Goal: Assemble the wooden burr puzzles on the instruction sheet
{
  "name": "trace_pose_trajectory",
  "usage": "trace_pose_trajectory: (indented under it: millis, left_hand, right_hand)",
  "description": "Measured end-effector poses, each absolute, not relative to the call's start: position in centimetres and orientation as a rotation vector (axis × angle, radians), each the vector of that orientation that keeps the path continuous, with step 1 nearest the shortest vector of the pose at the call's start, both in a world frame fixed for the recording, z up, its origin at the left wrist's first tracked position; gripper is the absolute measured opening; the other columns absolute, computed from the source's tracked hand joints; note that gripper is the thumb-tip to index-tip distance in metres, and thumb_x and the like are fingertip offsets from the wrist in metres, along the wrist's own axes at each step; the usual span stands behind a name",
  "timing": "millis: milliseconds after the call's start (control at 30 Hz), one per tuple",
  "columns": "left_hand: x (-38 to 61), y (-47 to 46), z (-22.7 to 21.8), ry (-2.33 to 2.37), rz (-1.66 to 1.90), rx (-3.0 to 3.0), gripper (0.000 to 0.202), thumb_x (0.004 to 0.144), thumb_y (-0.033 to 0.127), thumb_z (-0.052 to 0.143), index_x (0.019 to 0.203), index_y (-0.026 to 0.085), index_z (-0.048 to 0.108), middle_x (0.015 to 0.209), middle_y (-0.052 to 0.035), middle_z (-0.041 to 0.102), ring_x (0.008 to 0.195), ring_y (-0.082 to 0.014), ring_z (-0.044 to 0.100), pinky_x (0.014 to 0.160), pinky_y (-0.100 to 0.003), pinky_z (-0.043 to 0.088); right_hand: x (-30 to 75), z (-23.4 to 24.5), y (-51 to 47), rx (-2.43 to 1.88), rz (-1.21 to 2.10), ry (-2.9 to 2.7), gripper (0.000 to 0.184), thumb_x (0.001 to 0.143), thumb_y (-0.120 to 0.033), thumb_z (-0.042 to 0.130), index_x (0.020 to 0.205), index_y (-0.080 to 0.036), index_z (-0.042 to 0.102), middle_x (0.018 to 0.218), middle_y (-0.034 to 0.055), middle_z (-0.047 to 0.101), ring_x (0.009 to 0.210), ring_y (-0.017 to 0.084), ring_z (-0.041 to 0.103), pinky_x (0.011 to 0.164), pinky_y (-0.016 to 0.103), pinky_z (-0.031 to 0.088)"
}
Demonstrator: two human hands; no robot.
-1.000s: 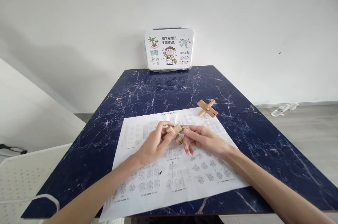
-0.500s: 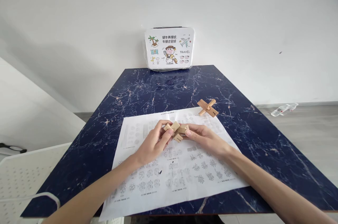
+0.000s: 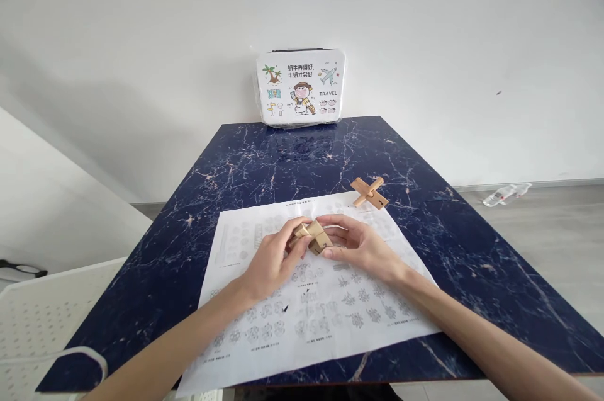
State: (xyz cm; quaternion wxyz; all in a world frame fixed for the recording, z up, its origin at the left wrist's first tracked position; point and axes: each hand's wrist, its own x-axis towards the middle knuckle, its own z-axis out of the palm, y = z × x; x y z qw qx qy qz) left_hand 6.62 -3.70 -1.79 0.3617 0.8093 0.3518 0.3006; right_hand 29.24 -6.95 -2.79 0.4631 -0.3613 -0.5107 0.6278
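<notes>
- The left hand (image 3: 276, 259) grasps a cluster of small wooden blocks (image 3: 315, 232), its thumb pressed on the near side and its fingers curled around the left end.
- The right hand (image 3: 365, 250) grips the same blocks from the right, thumb at the near lower corner and index finger reaching along the far side.
- The blocks sit between the two hands, above the middle of a printed sheet (image 3: 274, 363); dark marks show on the faces turned to the viewer. The fingers cover much of them, so how the pieces fit together is hard to make out.
- The sheet, covered with rows of small line drawings, lies on the dark blue, marble-patterned tabletop (image 3: 264, 168).
- A crossed wooden piece (image 3: 377, 198) with a dark mark lies at the sheet's far right corner, apart from the hands.
- A white case (image 3: 283, 112) with cartoon pictures and the word TRAVEL stands at the far edge, against the wall (image 3: 425, 42).
- Clear plastic bottles (image 3: 495, 197) lie on the floor, to the right.
</notes>
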Motion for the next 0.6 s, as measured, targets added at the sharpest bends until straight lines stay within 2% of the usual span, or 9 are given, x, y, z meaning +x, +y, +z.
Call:
trace_pose_trajectory:
  millis: [167, 267, 333, 400, 467, 533, 600]
  left_hand:
    - [6.76, -3.75, -1.70, 0.916, 0.772, 2.071, 0.039, 0.112, 0.043, 0.045, 0.145, 0.023, 0.051, 0.076, 0.0032, 0.060, 0.058, -0.0118, 0.050, 0.058, -0.025, 0.043]
    - [6.68, -3.81, -1.67, 0.897, 0.731, 2.074, 0.046, 0.111, 0.042, 0.044, 0.153, 0.024, 0.044, 0.077, 0.0026, 0.060, 0.059, -0.0120, 0.050, 0.058, -0.025, 0.043]
    - [6.63, -3.90, -1.67, 0.910, 0.681, 2.090, 0.060, 0.105, 0.042, 0.056, 0.159, 0.025, 0.036, 0.081, 0.0022, 0.061, 0.061, -0.0127, 0.053, 0.057, -0.025, 0.045]
    - [6.63, -3.98, -1.71, 0.949, 0.644, 2.111, 0.081, 0.093, 0.042, 0.072, 0.161, 0.027, 0.031, 0.088, 0.0010, 0.065, 0.064, -0.0142, 0.058, 0.058, -0.026, 0.049]
    - [6.66, -4.02, -1.82, 0.996, 0.656, 2.134, 0.088, 0.085, 0.043, 0.081, 0.158, 0.028, 0.035, 0.096, -0.0011, 0.070, 0.069, -0.0168, 0.065, 0.062, -0.028, 0.054]
    - [6.66, -3.97, -1.97, 1.032, 0.696, 2.169, 0.082, 0.085, 0.045, 0.083, 0.153, 0.028, 0.042, 0.101, -0.0025, 0.074, 0.075, -0.0188, 0.070, 0.068, -0.031, 0.057]
    - [6.60, -3.88, -2.16, 1.056, 0.739, 2.233, 0.076, 0.085, 0.045, 0.082, 0.150, 0.028, 0.046, 0.098, -0.0013, 0.077, 0.073, -0.0185, 0.071, 0.070, -0.032, 0.058]
  right_hand:
    - [29.11, -2.74, -6.96, -0.884, 1.549, -1.254, 0.059, 0.080, -0.035, 0.092, 0.131, -0.027, 0.063, 0.126, 0.0092, 0.076, 0.123, 0.028, 0.071, 0.114, 0.054, 0.052]
    - [29.05, -2.82, -6.97, -0.896, 1.514, -1.267, 0.058, 0.081, -0.039, 0.091, 0.131, -0.027, 0.063, 0.127, 0.0097, 0.076, 0.124, 0.028, 0.070, 0.114, 0.054, 0.052]
    - [29.05, -2.90, -6.97, -0.903, 1.528, -1.265, 0.056, 0.084, -0.043, 0.089, 0.131, -0.027, 0.064, 0.128, 0.0103, 0.075, 0.123, 0.029, 0.071, 0.112, 0.055, 0.052]
    - [29.05, -2.97, -6.97, -0.912, 1.545, -1.267, 0.053, 0.086, -0.045, 0.087, 0.131, -0.028, 0.065, 0.133, 0.0111, 0.073, 0.124, 0.030, 0.070, 0.111, 0.055, 0.053]
    - [29.01, -2.98, -6.98, -0.911, 1.563, -1.277, 0.052, 0.086, -0.046, 0.086, 0.130, -0.028, 0.065, 0.135, 0.0114, 0.072, 0.125, 0.031, 0.070, 0.110, 0.055, 0.053]
    - [28.94, -2.92, -7.01, -0.907, 1.578, -1.294, 0.051, 0.087, -0.046, 0.085, 0.130, -0.027, 0.065, 0.135, 0.0115, 0.072, 0.124, 0.030, 0.070, 0.108, 0.054, 0.055]
    - [28.87, -2.82, -7.06, -0.909, 1.571, -1.316, 0.050, 0.088, -0.047, 0.084, 0.130, -0.027, 0.064, 0.133, 0.0115, 0.072, 0.122, 0.030, 0.071, 0.105, 0.054, 0.057]
